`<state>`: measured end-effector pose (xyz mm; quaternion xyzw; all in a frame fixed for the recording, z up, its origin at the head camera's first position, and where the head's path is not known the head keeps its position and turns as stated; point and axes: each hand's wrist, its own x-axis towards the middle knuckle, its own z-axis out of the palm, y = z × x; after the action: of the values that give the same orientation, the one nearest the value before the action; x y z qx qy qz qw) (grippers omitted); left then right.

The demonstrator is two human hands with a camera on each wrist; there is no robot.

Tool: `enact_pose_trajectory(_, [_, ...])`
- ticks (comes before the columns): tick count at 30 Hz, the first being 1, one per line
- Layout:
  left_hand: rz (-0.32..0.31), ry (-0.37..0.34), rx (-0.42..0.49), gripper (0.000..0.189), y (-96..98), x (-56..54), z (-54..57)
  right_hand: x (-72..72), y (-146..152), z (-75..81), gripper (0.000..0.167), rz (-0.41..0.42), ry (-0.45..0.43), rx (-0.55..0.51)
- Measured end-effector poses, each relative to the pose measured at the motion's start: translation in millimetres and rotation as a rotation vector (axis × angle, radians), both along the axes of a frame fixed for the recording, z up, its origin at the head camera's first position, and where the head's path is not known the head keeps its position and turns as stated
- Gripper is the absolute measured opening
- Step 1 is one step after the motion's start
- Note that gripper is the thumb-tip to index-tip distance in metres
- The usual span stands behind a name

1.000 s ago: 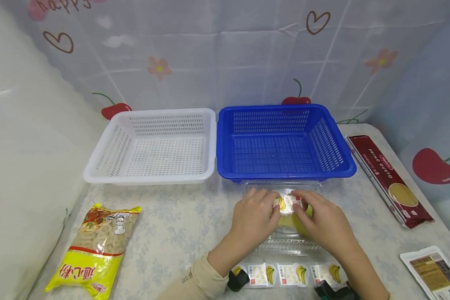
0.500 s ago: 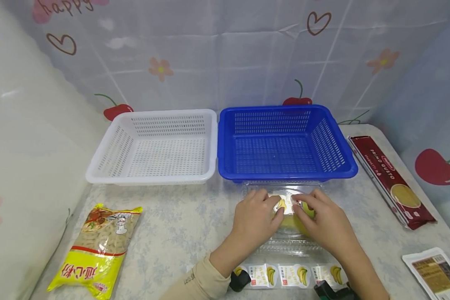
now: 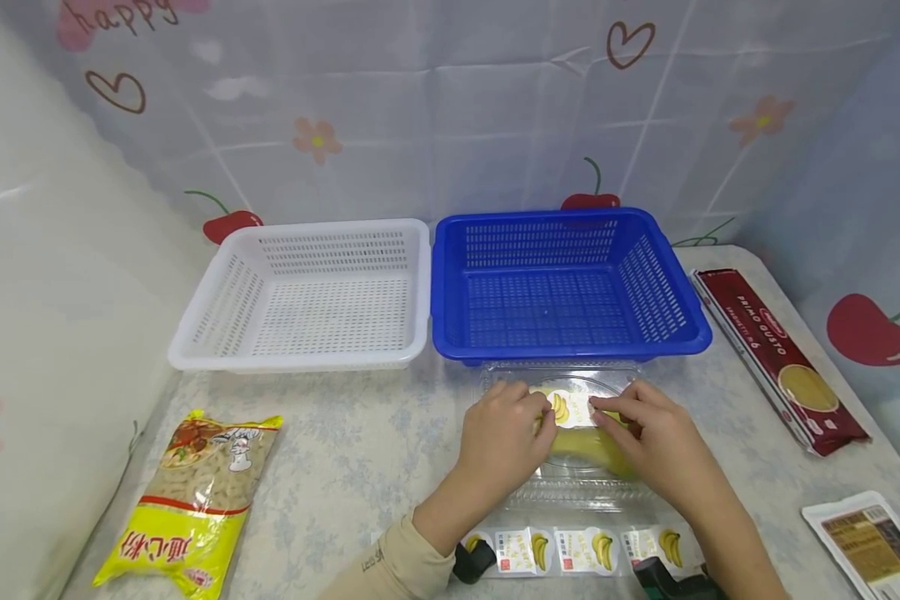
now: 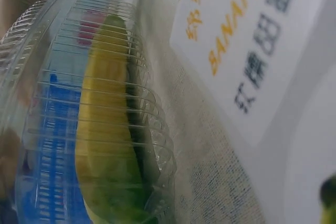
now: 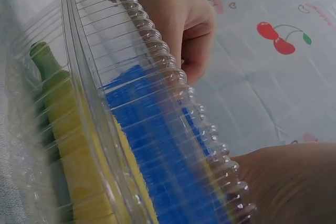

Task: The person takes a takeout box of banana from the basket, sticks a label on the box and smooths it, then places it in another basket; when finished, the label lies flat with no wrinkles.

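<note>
In the head view a clear plastic box [image 3: 525,492] with a yellow banana [image 3: 581,446] inside lies on the table before the blue basket. A white label [image 3: 573,410] with a banana picture is over its lid. At the label's left edge, my left hand [image 3: 506,433] pinches it with bent thumb and forefinger. My right hand [image 3: 663,442] has thumb and forefinger tips together at the right edge. Both wrist views look through the ribbed box wall at the banana [image 4: 107,129], its stem [image 5: 44,59] greenish. Left fingertips are partly hidden behind the hand.
A strip of banana labels [image 3: 587,550] lies nearest me. Behind stand a white basket [image 3: 300,362] and a blue basket [image 3: 570,350]. A macaroni bag [image 3: 195,500] is at left; a spaghetti pack [image 3: 780,358] and a white-edged pouch [image 3: 866,542] are at right.
My right fingertips have shifted from over the label to its right edge, so more of the label and banana shows. My left hand has barely moved.
</note>
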<state>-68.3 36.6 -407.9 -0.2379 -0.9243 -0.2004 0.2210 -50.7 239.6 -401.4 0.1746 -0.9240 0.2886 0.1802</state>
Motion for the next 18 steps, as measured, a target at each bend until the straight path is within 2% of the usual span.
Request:
enact_pose_trajectory(11, [0.008, 0.001, -0.045, 0.013, 0.6, 0.2, -0.6, 0.3, -1.2, -1.6, 0.018, -0.006, -0.006, -0.018])
enact_pose_trajectory(18, [-0.006, 0.005, -0.044, 0.009, 1.4, 0.5, -1.1, 1.2, -1.2, -1.2, 0.017, -0.004, -0.019, -0.003])
